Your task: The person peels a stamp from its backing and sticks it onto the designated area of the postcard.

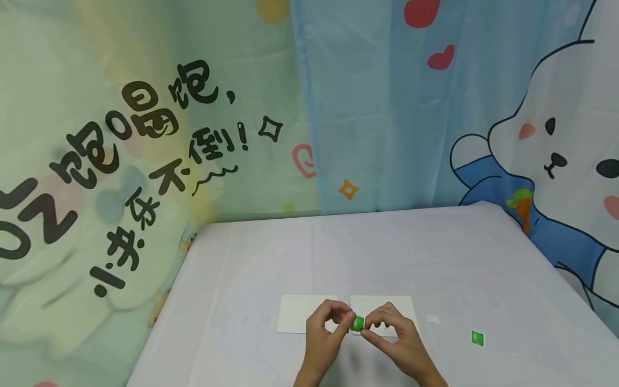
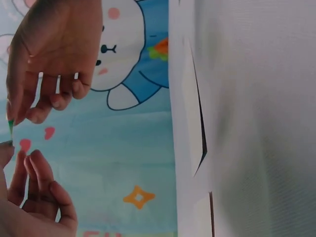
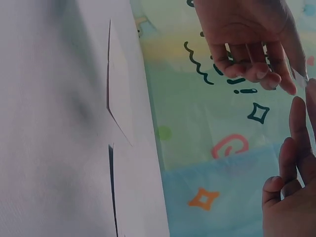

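Note:
Between my two hands, raised over the table, is a small green square sticker (image 1: 357,323). My left hand (image 1: 323,336) pinches its left edge between thumb and index finger. At the opposite edge, the thumb and index fingertip of my right hand (image 1: 400,343) pinch it too. Seen from the left wrist, the sticker (image 2: 11,126) is edge-on, a thin green sliver. A pale side of the sticker (image 3: 299,79) shows in the right wrist view. Behind the hands lie two white cards, a left card (image 1: 295,314) and a right card (image 1: 387,306), partly covered by the fingers.
Off to the right on the white tablecloth (image 1: 271,258) lies another green square with a white border (image 1: 477,338). A small white scrap (image 1: 433,320) sits between it and the right card. Printed curtains (image 1: 358,107) hang behind the table.

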A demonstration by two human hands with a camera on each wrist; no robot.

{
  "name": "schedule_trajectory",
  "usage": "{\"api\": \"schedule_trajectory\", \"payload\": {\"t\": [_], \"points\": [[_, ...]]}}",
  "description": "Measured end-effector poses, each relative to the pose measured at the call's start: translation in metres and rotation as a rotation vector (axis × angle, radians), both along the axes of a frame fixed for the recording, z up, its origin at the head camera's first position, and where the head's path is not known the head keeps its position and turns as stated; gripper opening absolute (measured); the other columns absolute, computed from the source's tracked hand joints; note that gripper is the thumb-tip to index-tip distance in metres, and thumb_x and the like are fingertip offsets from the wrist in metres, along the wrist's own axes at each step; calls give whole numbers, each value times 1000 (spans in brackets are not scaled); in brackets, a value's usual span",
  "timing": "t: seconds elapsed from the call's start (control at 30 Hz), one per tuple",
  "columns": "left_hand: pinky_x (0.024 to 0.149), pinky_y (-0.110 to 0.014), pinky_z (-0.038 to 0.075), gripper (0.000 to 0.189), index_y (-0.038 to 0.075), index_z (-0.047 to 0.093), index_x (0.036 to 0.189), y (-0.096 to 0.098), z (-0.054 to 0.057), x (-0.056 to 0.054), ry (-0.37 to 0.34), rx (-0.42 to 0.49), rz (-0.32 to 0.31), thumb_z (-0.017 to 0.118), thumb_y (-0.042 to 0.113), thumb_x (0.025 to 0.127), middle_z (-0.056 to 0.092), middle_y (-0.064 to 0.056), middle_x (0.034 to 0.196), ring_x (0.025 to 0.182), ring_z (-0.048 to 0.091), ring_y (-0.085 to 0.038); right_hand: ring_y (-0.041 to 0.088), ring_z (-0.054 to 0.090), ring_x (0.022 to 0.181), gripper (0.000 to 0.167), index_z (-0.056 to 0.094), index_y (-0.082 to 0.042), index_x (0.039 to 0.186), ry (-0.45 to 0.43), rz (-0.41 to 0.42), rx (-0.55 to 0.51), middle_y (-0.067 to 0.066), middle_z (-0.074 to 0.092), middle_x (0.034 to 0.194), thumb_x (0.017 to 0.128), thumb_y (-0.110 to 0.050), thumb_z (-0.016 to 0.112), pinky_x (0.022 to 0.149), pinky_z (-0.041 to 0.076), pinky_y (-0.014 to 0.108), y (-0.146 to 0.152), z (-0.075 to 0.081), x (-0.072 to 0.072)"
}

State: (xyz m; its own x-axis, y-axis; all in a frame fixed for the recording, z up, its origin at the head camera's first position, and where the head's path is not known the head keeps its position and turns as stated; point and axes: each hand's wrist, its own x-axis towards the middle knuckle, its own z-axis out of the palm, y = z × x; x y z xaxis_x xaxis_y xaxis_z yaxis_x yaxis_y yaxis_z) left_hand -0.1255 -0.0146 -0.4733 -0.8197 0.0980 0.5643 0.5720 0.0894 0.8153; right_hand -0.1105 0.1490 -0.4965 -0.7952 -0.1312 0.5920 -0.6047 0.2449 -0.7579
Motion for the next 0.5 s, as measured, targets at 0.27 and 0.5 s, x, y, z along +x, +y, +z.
{"api": "schedule_trajectory", "payload": {"t": [0.27,0.5], "points": [[61,-26,48,5,-2,63,80,-7,-3,-3,-183,113,-105,63,-5,83,58,-15,76,63,56,-8,17,43,72,31,63,-10,89,19,90,-114,4,62,82,71,16,68,62,29,27,-7,-4,-3],[64,-23,46,3,1,67,78,-14,-8,-14,-208,79,-13,67,1,81,62,-8,76,69,55,-6,17,43,70,22,64,-10,83,-110,-48,-119,3,61,76,74,10,68,63,31,29,-18,-12,-10]]}}
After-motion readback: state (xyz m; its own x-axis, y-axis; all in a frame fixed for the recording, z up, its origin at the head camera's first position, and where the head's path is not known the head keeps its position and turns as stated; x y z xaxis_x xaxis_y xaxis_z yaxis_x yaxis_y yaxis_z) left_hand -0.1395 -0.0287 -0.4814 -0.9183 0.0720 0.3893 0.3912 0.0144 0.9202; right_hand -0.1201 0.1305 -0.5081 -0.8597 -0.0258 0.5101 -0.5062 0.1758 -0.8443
